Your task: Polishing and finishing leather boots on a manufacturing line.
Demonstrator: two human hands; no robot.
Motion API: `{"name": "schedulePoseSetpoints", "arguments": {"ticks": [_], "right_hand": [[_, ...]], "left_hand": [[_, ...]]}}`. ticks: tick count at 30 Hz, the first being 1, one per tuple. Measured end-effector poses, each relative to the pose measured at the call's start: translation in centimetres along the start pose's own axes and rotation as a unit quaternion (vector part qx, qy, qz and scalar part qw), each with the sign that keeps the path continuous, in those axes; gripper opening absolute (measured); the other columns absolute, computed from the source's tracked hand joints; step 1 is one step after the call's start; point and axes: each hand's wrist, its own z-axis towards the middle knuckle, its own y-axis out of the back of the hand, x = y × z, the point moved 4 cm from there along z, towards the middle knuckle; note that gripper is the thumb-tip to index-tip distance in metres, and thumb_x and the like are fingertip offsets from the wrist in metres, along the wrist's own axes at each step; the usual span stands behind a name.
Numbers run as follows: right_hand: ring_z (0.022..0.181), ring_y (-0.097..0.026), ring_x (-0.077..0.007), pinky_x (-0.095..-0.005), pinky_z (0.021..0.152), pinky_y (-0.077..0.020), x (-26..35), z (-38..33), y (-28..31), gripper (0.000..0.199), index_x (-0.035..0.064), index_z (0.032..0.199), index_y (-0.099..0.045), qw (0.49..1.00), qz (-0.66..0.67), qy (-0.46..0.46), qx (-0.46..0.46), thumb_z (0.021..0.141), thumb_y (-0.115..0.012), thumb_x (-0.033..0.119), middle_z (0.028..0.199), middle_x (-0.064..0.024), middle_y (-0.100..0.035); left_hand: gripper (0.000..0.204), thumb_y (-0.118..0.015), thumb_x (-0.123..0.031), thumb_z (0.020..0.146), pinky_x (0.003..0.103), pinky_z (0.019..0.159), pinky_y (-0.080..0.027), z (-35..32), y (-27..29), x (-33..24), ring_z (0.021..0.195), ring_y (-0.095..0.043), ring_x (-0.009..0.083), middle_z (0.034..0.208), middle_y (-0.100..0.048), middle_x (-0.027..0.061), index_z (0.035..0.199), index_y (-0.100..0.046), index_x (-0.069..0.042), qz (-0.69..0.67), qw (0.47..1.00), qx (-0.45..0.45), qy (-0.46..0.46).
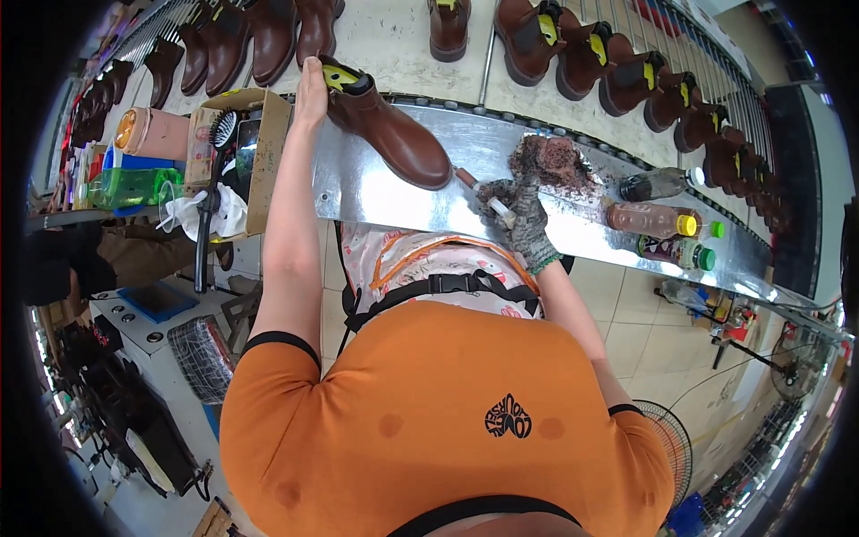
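1. Left grip (311, 94): bare, fingers pretty much straight along the shaft of the brown boot (394, 141), up in the upper middle of the frame. Can't tell how far it's closed, since the thumb is mostly hidden at the opening.
2. Right grip (526, 213), center right: gloved, fingers curled shut around a slim applicator (464, 177) with a brownish end, right by the toe. Can't tell if it's touching the leather.
3. The boot sits over the left half of the shiny metal tabletop (358, 201), opening toward the upper left, toe toward frame center. Not sure whether the sole is resting on anything.
4. Handling guess: medium weight, probably heavier at the sole. Toe and heel should be stiff, the shaft softer and likely to fold if squeezed. The smooth leather looks a bit slick, and I'd expect it to scuff or smudge before it breaks.
5. Where to grab: I'd pinch the shaft rim by the yellow lining, or cup the heel. Fingers off the glossy toe.
6. Further out: crumbly brown wad (548, 161) right of center, bottles (649, 217) beyond it, more boots (582, 64) along the top.
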Motion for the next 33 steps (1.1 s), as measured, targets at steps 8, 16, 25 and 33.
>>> {"name": "schedulePoseSetpoints", "arguments": {"ticks": [8,16,25,33], "right_hand": [[0.069,-0.062,-0.0164,-0.0258,0.061,-0.0487,3.0,-1.8,0.0,0.077,0.0022,0.088,-0.066,0.990,-0.031,0.041,-0.130,0.087,-0.027,0.069,0.083,-0.0090,-0.067],[0.065,-0.060,-0.0139,-0.0267,0.059,-0.0467,5.5,-2.1,-0.9,0.026,0.0059,0.096,-0.065,0.898,-0.359,0.237,-0.096,0.088,-0.046,0.022,0.083,-0.0060,-0.066],[0.071,-0.063,-0.0193,-0.0312,0.065,-0.0474,6.4,-1.3,-3.2,0.023,0.0093,0.090,-0.068,0.808,-0.495,0.302,-0.100,0.088,-0.047,0.018,0.080,-0.0071,-0.066],[0.076,-0.063,-0.0232,-0.0347,0.074,-0.0473,6.9,-1.8,-5.8,0.051,0.0125,0.093,-0.067,0.822,-0.498,0.277,-0.020,0.096,-0.025,0.042,0.085,-0.0071,-0.067]], "left_hand": [[0.072,-0.036,-0.061,0.088,0.046,0.083,-0.042,-4.1,1.5,-7.9,0.100,-0.054,0.0453,0.098,-0.060,0.0290,0.122,-0.048,0.001,0.088,0.996,0.017,-0.029],[0.059,-0.061,-0.060,0.076,0.040,0.069,-0.047,-10.7,4.3,-9.0,0.078,-0.064,0.0345,0.074,-0.063,0.0158,0.091,-0.058,-0.003,0.088,0.995,-0.035,-0.032],[0.049,-0.084,-0.029,0.061,0.029,0.063,-0.049,-19.2,4.0,-13.4,0.068,-0.061,0.0128,0.076,-0.067,0.0095,0.092,-0.062,0.002,0.015,0.988,0.045,0.148],[0.045,-0.076,-0.020,0.075,0.024,0.066,-0.054,-24.6,2.0,-15.3,0.080,-0.061,0.0116,0.093,-0.063,0.0053,0.111,-0.056,-0.001,-0.214,0.887,0.192,0.361]]}}
